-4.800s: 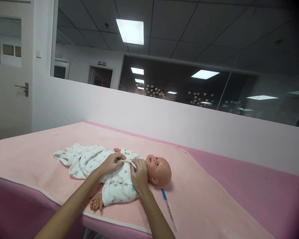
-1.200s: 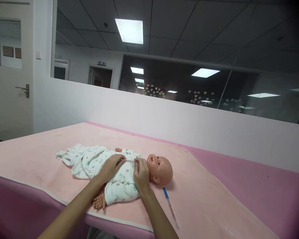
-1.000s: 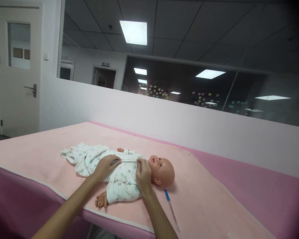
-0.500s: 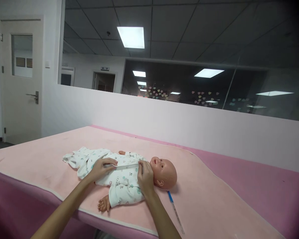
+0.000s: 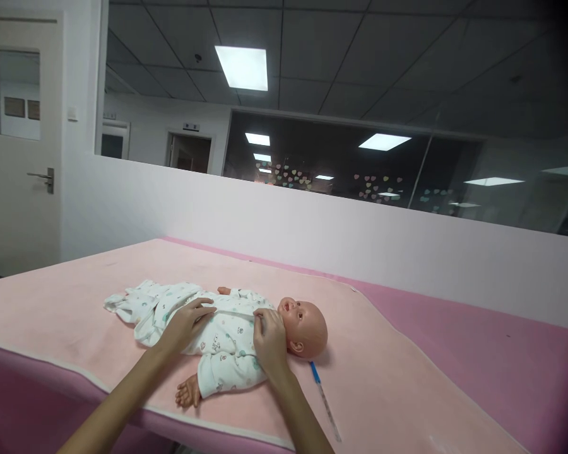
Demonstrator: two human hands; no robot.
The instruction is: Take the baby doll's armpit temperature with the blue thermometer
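Note:
A baby doll (image 5: 305, 328) lies on its back, its head toward the right. It wears a white printed romper (image 5: 231, 369), with a pale front edge running along the chest between my hands. My left hand (image 5: 188, 321) rests at the doll's belly, fingers bent and closed on that edge. Near the neck, my right hand (image 5: 271, 334) pinches the upper end of the same edge; its thumb tip is partly hidden. One doll hand (image 5: 188, 392) pokes out of the near sleeve, palm up.
A thin clear stick with a blue end (image 5: 322, 394), perhaps a thermometer, lies beside the doll's head. The pink padded table (image 5: 383, 378) has a white-piped front edge. Behind it stands a low white wall (image 5: 284, 217) with a window above, and a door (image 5: 21, 208) is at far left.
The whole scene has shifted slightly left as the head camera turned. Both hands stay at the romper's front edge, with little movement over the doll.

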